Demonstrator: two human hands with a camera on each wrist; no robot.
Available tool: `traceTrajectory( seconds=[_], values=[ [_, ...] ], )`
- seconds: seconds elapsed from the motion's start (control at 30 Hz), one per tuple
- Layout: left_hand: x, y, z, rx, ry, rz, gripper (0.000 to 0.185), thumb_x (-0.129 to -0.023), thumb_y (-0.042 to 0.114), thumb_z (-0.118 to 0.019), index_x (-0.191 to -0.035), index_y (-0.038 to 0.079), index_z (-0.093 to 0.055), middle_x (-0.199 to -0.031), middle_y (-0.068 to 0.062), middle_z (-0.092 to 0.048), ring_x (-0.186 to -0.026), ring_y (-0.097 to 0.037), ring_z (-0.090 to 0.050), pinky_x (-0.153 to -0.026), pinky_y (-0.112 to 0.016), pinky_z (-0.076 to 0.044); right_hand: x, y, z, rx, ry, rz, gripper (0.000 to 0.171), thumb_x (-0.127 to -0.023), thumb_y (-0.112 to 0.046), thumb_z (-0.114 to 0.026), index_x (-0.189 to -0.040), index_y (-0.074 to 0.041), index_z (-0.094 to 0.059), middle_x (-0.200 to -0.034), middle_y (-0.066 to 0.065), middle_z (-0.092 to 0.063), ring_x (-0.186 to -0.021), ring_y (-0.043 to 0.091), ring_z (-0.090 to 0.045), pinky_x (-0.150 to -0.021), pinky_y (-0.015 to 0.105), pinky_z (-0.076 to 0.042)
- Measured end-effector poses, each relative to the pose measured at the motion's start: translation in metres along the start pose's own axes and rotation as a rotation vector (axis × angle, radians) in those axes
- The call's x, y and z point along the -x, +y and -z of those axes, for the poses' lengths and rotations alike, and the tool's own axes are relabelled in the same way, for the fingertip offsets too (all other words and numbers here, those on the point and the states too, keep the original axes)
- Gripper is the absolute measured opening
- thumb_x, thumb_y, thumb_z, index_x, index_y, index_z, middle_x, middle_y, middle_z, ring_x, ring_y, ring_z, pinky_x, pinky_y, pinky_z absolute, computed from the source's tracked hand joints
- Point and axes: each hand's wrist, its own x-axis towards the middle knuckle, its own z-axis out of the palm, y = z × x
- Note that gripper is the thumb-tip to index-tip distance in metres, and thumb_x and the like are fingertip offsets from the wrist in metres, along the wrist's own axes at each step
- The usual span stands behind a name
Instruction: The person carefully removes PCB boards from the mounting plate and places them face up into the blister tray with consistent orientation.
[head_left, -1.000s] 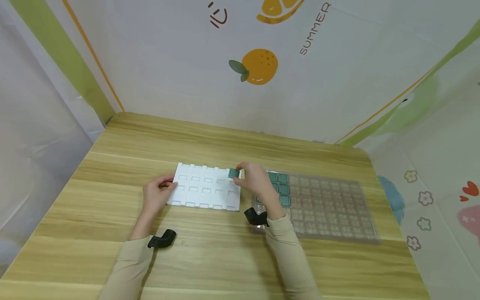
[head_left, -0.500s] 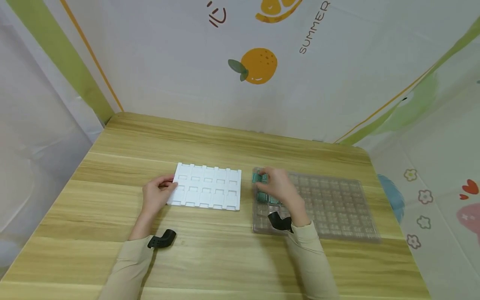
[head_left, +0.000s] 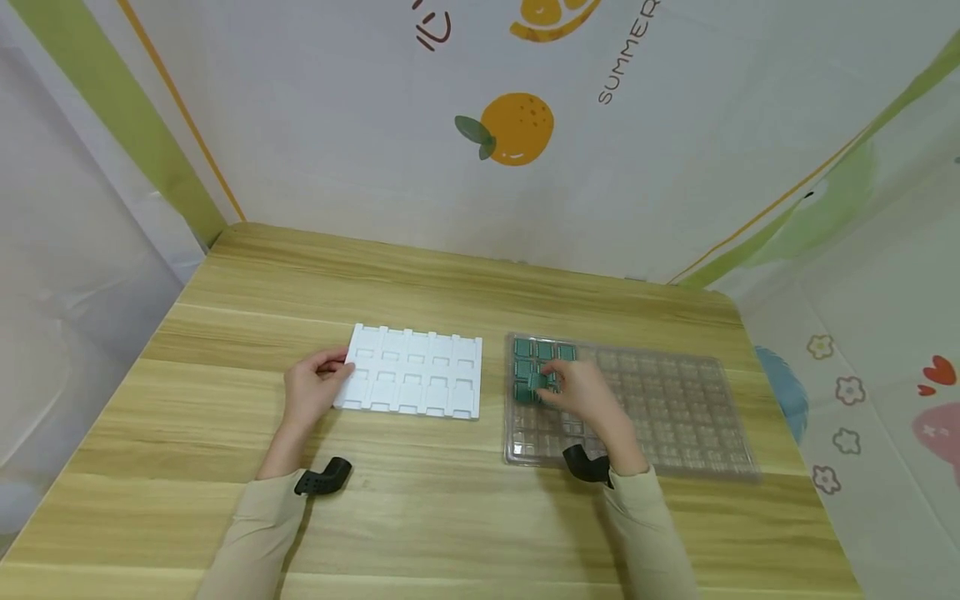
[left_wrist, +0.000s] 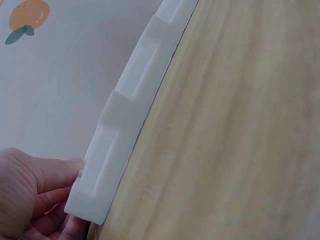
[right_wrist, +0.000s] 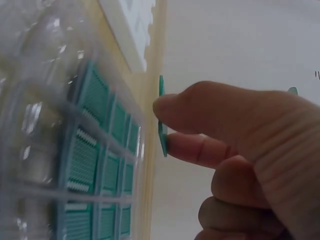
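Note:
In the head view my left hand (head_left: 315,385) grips the left edge of a white moulded tray (head_left: 416,371) with two rows of shallow recesses. Thumb and fingers hold that tray's corner (left_wrist: 90,205) in the left wrist view, the thumb on top. My right hand (head_left: 588,396) is over the left part of a clear plastic tray (head_left: 660,412). Between its thumb and a finger it pinches a thin green circuit board (right_wrist: 162,117), seen edge-on in the right wrist view, apart from the tray. More green boards (right_wrist: 82,160) sit in the clear tray's pockets.
The two trays lie side by side on a wooden table (head_left: 420,500), with a narrow strip of wood between them. Behind the table hangs a white printed curtain (head_left: 360,150). A black wrist mount (head_left: 588,465) sticks out from the right sleeve near the clear tray's front edge.
My right hand has moved from the white tray's right corner, holding a green board there, to the clear tray's left end, then slightly rightward and nearer. The left hand has stayed put.

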Motion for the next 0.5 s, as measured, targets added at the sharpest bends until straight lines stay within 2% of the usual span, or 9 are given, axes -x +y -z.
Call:
traceTrajectory(
  seconds=[0.23,0.5],
  values=[
    [-0.001,0.0,-0.001,-0.012,-0.004,0.008,0.02,-0.081,-0.004,-0.067,-0.099,-0.01,-0.068,-0.087,-0.023,-0.066,-0.066,0.003,-0.05,-0.058,-0.007,-0.042,0.019,0.011,-0.008,0.018,-0.04,-0.006,0.028,-0.077,-0.012,-0.075,-0.101,0.001,-0.068,-0.047,-0.008,-0.031,-0.041,0.005,-0.025,-0.04,0.018,-0.022],
    [0.0,0.001,-0.001,-0.001,0.002,0.007,0.02,-0.08,-0.005,-0.067,-0.099,-0.011,-0.068,-0.087,-0.024,-0.066,-0.066,0.003,-0.05,-0.058,-0.007,-0.043,0.028,0.014,-0.016,0.03,-0.049,0.001,0.026,-0.075,-0.01,-0.077,-0.096,0.0,-0.068,-0.052,-0.005,-0.05,-0.042,0.003,-0.036,-0.039,0.018,-0.029]
  ],
)
